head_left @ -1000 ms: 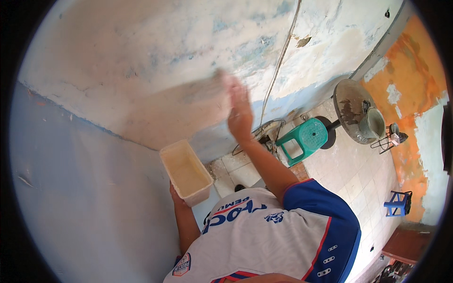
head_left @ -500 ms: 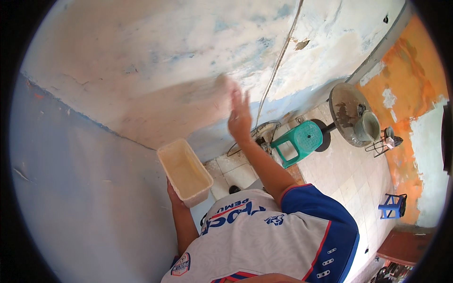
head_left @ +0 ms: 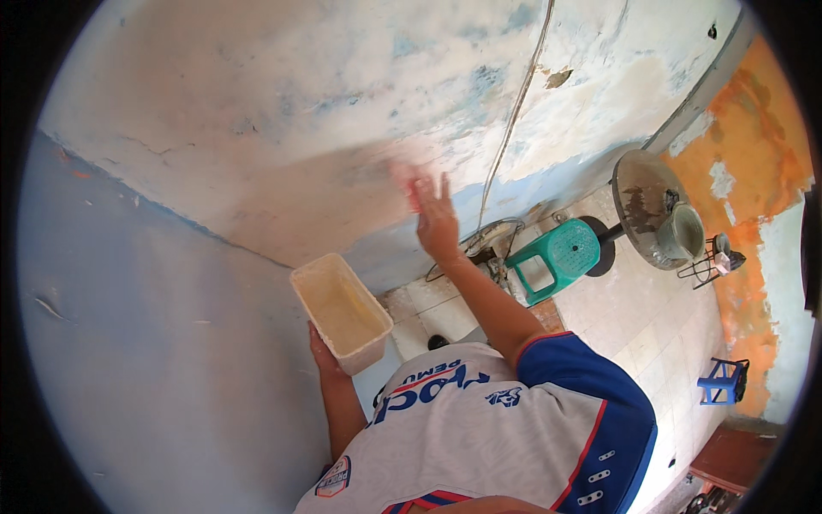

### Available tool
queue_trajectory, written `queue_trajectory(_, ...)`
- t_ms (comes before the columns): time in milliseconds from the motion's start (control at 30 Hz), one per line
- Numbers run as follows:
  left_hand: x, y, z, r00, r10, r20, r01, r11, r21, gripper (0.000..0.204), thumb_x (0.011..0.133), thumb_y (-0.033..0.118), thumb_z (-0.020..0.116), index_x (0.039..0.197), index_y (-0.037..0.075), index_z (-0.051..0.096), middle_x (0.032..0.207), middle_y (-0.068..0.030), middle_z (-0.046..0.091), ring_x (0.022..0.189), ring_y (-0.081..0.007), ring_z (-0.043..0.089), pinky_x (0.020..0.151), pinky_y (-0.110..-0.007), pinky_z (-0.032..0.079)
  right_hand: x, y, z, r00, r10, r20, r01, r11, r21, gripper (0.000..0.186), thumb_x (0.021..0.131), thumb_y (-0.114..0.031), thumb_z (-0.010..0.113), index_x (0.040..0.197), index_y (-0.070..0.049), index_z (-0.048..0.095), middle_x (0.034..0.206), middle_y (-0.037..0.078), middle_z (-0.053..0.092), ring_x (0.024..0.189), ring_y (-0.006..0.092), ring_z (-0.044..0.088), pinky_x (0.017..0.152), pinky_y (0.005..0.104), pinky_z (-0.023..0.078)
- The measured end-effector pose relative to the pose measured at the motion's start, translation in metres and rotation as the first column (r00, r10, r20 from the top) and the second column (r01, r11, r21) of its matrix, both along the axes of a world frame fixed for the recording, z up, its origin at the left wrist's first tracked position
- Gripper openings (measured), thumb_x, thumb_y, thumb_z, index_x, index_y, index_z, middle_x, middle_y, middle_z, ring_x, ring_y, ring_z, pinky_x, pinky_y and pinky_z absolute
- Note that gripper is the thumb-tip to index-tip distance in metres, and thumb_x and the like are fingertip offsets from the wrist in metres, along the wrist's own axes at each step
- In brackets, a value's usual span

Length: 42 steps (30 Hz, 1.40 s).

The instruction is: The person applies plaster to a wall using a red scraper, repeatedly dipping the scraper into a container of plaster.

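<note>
Open room separates the rectangular plastic tub [head_left: 365, 353] from the right hand [head_left: 438, 224], which is near the patchy wall [head_left: 334, 111]. The left hand [head_left: 324, 351] grips the tub's side; blur hides whether the right's partly spread fingers hold anything.

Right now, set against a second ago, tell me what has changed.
The right hand has moved slightly down in the picture, its blurred fingers leftward, and a reddish patch now shows beside them. Nothing was visibly grasped or let go. The left hand still holds the pale tub; the green stool stayed put.
</note>
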State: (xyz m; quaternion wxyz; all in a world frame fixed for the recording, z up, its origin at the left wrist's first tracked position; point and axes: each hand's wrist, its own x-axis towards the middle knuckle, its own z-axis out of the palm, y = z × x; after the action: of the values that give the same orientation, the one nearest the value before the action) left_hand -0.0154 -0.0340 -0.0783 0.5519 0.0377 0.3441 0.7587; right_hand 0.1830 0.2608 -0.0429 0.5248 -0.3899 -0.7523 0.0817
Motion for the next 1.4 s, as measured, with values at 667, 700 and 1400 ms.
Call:
queue_trajectory(667, 0.013, 0.031, 0.027, 0.999, 0.053, -0.002, -0.053, 0.997, -0.050, 0.064, 0.109, 0.053, 0.031, 0.153, 0.008, 0.041, 0.150, -0.0134, 0.051, 0.133, -0.0329, 0.054, 0.111, -0.046, 0.045, 0.057, 0.063, 0.062, 0.949, -0.215, -0.230, 0.250, 0.958, 0.137, 0.048, 0.098, -0.002, 0.050, 0.146, -0.004, 0.055, 0.146, 0.022, 0.056, 0.141, 0.0508, 0.042, 0.111, 0.0485, 0.044)
queue_trajectory(700, 0.016, 0.027, 0.027, 0.997, 0.064, -0.032, -0.067, 0.994, -0.087, 0.064, 0.109, 0.053, 0.031, 0.153, 0.008, 0.040, 0.150, -0.0137, 0.051, 0.133, -0.0329, 0.054, 0.111, -0.047, 0.045, 0.060, 0.077, 0.086, 0.907, -0.291, -0.305, 0.331, 0.940, 0.087, 0.047, 0.098, -0.003, 0.052, 0.145, -0.001, 0.055, 0.144, 0.025, 0.056, 0.141, 0.0511, 0.041, 0.110, 0.0490, 0.044)
queue_trajectory(1400, 0.006, 0.024, 0.012, 0.996, 0.084, 0.016, -0.081, 0.986, -0.145, 0.066, 0.108, 0.055, 0.030, 0.155, 0.008, 0.038, 0.153, -0.0130, 0.049, 0.136, -0.0327, 0.052, 0.113, -0.046, 0.044, 0.031, 0.087, 0.085, 0.954, -0.282, -0.105, 0.295, 0.943, 0.151, 0.051, 0.098, -0.006, 0.052, 0.149, -0.001, 0.047, 0.150, 0.025, 0.050, 0.140, 0.0453, 0.046, 0.112, 0.0475, 0.043)
